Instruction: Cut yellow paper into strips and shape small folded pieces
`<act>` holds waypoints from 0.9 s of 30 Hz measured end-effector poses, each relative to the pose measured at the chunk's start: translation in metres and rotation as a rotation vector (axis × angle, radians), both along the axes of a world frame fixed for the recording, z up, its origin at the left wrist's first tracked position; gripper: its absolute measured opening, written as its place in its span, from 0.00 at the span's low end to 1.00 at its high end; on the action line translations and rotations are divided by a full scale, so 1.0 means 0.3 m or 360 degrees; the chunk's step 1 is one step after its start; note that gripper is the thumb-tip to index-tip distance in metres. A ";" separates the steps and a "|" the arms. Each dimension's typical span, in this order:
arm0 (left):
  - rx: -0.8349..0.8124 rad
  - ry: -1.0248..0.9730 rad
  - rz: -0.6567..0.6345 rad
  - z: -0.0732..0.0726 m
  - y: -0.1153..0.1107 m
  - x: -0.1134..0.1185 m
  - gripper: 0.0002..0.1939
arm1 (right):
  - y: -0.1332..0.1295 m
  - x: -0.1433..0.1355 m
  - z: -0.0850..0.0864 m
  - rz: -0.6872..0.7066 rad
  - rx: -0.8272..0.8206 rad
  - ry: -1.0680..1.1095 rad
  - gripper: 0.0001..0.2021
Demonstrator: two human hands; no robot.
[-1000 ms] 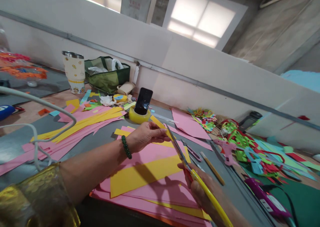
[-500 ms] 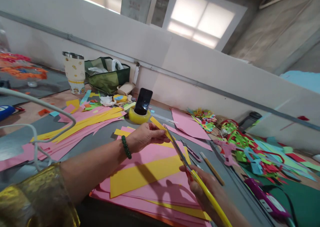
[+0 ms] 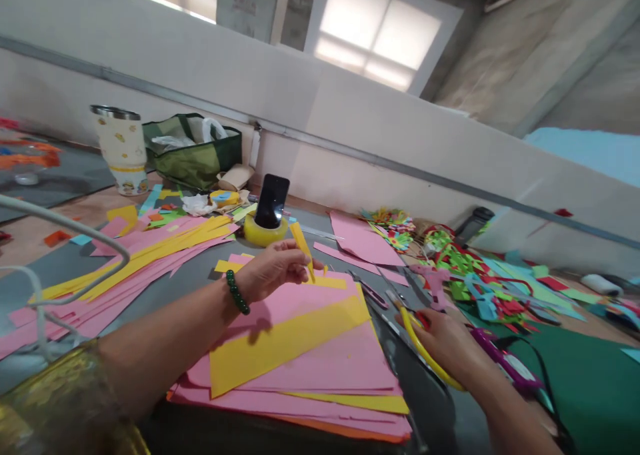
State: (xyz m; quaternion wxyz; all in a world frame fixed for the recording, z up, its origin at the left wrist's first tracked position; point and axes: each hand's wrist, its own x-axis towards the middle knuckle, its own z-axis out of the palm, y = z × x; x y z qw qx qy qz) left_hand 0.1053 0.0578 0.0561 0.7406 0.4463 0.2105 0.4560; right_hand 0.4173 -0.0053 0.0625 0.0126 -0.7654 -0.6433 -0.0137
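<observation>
My left hand point(image 3: 280, 268), with a green bead bracelet at the wrist, pinches a narrow yellow paper strip point(image 3: 302, 249) above the paper stack. A small yellow bit shows just beside the fingertips. To the right, my right hand point(image 3: 445, 338) is low over the table, its fingers around the scissors point(image 3: 423, 348) with yellow handles. The scissors' blades point away, toward a purple cutter point(image 3: 374, 293). Under my left hand lies a stack of pink paper point(image 3: 345, 368), topped by a wide yellow paper band point(image 3: 285, 348).
Pink and yellow strips point(image 3: 165, 255) lie on the left near a white cable frame point(image 3: 100, 221). A phone point(image 3: 273, 200) leans on a tape roll point(image 3: 265, 231). Behind are a tumbler point(image 3: 120, 148) and a green bag point(image 3: 195, 158). On the right are a pink glue gun point(image 3: 435, 285) and colourful scraps point(image 3: 500, 288).
My right hand has moved the scissors away from the yellow strip, right and down toward the table. My left hand keeps the strip, now tilted more upright. The view has shifted slightly right.
</observation>
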 end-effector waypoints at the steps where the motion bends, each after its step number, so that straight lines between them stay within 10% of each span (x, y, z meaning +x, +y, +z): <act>1: 0.0002 0.0019 -0.0027 -0.001 -0.002 -0.001 0.06 | 0.000 0.027 -0.014 -0.0047 -0.0061 -0.0055 0.20; 7: 0.0005 0.0269 -0.0154 -0.019 -0.009 0.006 0.14 | -0.011 0.108 -0.090 -0.0108 -0.0193 -0.0168 0.21; 13: 0.0072 0.0435 -0.0172 -0.030 -0.012 0.019 0.19 | 0.029 0.050 0.026 0.0011 -0.0055 -0.0332 0.16; 17: 0.0157 0.0562 -0.0220 -0.050 -0.012 0.024 0.15 | 0.069 -0.204 0.127 0.0469 0.0314 0.0586 0.23; 21: 0.0225 0.0668 -0.0261 -0.060 -0.008 0.021 0.14 | 0.134 -0.419 0.134 0.0818 0.0148 0.1432 0.24; 27: 0.0136 0.0610 -0.0366 -0.057 -0.005 0.021 0.14 | 0.198 -0.433 0.063 0.0737 -0.0026 0.1930 0.13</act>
